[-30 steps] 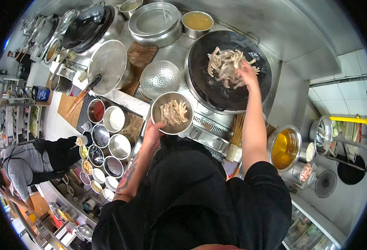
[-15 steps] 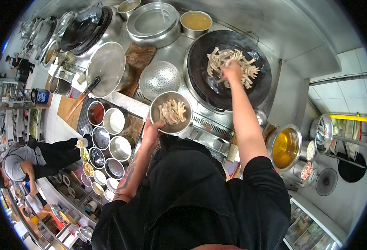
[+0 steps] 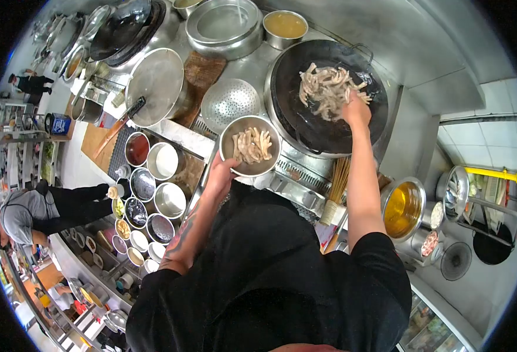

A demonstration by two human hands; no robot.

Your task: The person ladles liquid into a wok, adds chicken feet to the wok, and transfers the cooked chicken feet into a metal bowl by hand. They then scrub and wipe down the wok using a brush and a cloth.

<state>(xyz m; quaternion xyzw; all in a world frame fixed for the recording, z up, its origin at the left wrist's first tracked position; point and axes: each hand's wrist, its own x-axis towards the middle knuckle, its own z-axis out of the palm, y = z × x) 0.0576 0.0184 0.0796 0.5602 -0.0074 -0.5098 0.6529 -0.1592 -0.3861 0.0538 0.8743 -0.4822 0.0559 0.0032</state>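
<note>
My left hand (image 3: 218,178) grips the near left rim of a round metal bowl (image 3: 229,136), its thumb over the edge. Pale chicken feet (image 3: 251,146) lie in that bowl. A larger heap of chicken feet (image 3: 324,94) sits in a black wok (image 3: 296,129) on the stove. Reaching into the wok, my right hand (image 3: 357,111) is at the right side of the heap, fingers curled round some of the feet; the fingertips are partly hidden. A perforated metal strainer (image 3: 230,102) rests just beyond the bowl, left of the wok.
Several round containers of seasonings (image 3: 143,183) stand at left. A big pan (image 3: 153,88) and ladle (image 3: 119,126) are beyond them. A bamboo brush (image 3: 336,188) lies by my right forearm, near a pot of yellow oil (image 3: 402,208). Another person (image 3: 29,211) stands at far left.
My right hand has moved from the middle of the chicken feet to their right side. The heap looks more gathered. The bowl stays in my left hand while the view has shifted slightly.
</note>
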